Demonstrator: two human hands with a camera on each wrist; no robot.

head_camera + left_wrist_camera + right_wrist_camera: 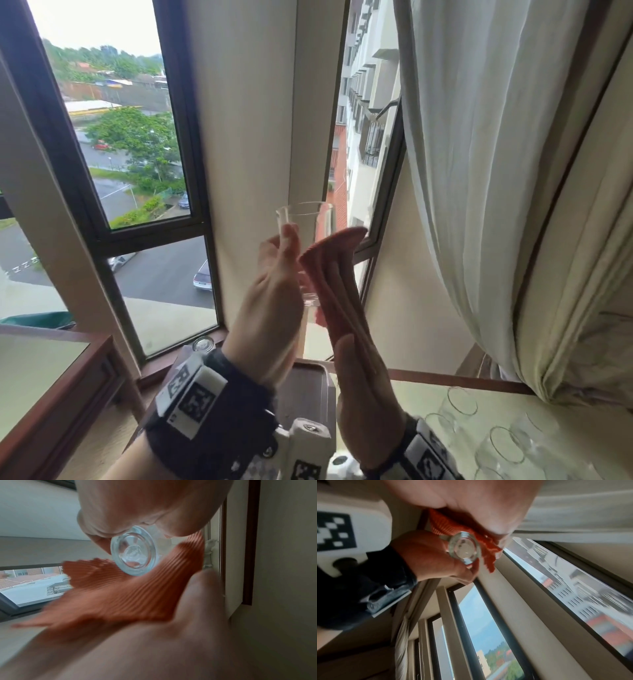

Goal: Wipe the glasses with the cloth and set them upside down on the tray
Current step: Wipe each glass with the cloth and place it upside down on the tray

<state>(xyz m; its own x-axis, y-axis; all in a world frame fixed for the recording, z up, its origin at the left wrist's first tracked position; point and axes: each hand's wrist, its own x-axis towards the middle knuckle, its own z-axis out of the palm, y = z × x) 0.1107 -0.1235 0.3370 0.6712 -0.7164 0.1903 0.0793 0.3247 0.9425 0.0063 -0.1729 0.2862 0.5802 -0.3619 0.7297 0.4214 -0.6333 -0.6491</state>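
My left hand (pixel 279 274) holds a clear glass (pixel 305 219) upright in the air before the window, fingers curled round its lower half. In the left wrist view its thick round base (pixel 135 551) faces the camera. My right hand (pixel 361 387) holds a ribbed orange cloth (pixel 335 274) against the glass's right side, with the thumb lying on the cloth. The cloth (pixel 120 595) cups under the base. The brown tray (pixel 308 387) lies on the table below my wrists, mostly hidden by them.
Several clear glasses (pixel 507 442) stand on the pale tabletop at the lower right. One more glass (pixel 202 343) sits by the window sill behind the tray. A white curtain (pixel 496 171) hangs at the right. A wooden-framed table (pixel 51 383) is at the left.
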